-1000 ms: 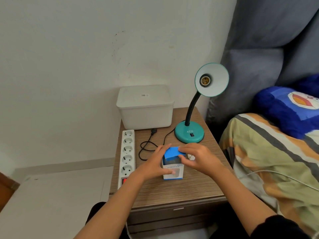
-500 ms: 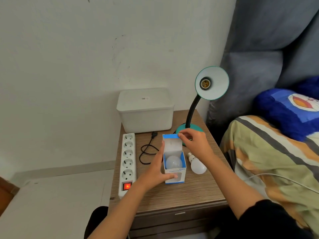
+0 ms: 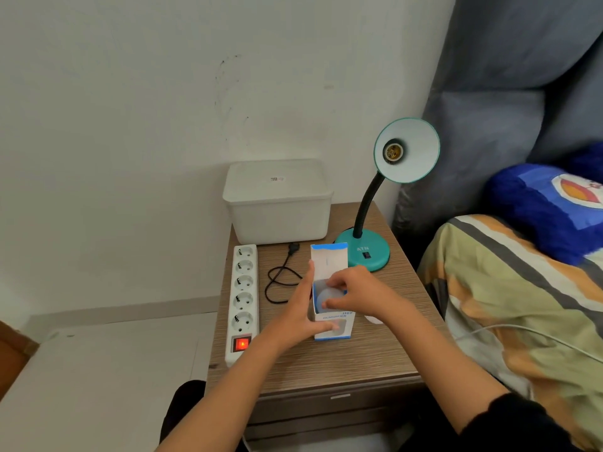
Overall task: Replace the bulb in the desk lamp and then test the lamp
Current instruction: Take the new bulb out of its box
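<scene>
The left hand (image 3: 301, 316) wraps the left side of the small box (image 3: 332, 321), fingers up along its side and thumb across the lower front, a firm grip that keeps the box upright on the wooden surface (image 3: 326, 363). The box's top flap stands open. The right hand (image 3: 357, 296) reaches into the opening, thumb and fingers curled closely around the white bulb (image 3: 328, 296) that sits in the top of the box. The lamp (image 3: 375, 203) stands behind, its socket bare. Left of the box lies a power strip (image 3: 243, 298) with a lit red switch.
</scene>
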Demonstrator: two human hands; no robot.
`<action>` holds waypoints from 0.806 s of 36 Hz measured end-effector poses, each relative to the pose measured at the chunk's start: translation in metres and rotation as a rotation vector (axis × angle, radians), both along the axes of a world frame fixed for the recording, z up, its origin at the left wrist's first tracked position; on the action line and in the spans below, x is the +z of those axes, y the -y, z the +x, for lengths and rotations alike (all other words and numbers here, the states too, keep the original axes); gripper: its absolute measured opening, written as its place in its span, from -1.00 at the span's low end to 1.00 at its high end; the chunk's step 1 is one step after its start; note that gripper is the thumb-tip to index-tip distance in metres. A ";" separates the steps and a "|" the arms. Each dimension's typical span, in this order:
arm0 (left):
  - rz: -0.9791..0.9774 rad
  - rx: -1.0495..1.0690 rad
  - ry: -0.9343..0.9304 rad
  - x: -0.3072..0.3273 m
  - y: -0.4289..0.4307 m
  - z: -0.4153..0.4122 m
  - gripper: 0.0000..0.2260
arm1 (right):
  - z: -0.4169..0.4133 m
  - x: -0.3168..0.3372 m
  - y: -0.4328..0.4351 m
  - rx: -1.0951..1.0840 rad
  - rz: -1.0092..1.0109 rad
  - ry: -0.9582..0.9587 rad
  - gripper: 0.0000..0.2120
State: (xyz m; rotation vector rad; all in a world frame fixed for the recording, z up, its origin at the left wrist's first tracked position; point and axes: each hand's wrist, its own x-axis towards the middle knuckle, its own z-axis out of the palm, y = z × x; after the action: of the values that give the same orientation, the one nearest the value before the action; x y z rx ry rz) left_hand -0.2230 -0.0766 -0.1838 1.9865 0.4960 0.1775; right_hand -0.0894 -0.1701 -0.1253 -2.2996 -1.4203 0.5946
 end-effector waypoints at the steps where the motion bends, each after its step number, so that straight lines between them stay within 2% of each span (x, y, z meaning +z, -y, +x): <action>1: 0.006 0.000 -0.008 0.000 0.000 0.000 0.04 | -0.002 0.003 -0.003 0.013 -0.046 0.017 -0.64; 5: 0.013 -0.003 -0.025 0.000 0.000 0.001 0.05 | -0.007 0.007 -0.014 0.040 -0.177 0.073 -0.65; 10: 0.031 0.009 -0.048 0.001 0.000 0.000 0.05 | -0.007 0.011 -0.018 0.003 -0.192 0.068 -0.66; 15: 0.049 0.015 -0.050 -0.001 0.001 -0.001 0.06 | -0.008 0.013 -0.015 -0.012 -0.149 0.057 -0.65; 23: 0.015 0.029 -0.042 -0.001 0.002 -0.001 0.05 | -0.001 0.031 0.002 -0.024 -0.002 -0.018 -0.51; 27: 0.009 0.028 -0.042 -0.001 0.002 0.000 0.04 | -0.001 0.029 0.010 0.051 -0.021 0.002 -0.55; 29: 0.002 0.026 -0.039 0.000 0.002 0.000 0.03 | -0.003 0.025 0.012 0.062 -0.037 0.003 -0.50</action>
State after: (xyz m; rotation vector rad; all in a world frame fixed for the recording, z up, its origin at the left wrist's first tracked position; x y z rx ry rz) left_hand -0.2226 -0.0786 -0.1841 1.9892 0.5476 0.1554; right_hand -0.0919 -0.1824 -0.1005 -2.2931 -1.4985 0.6406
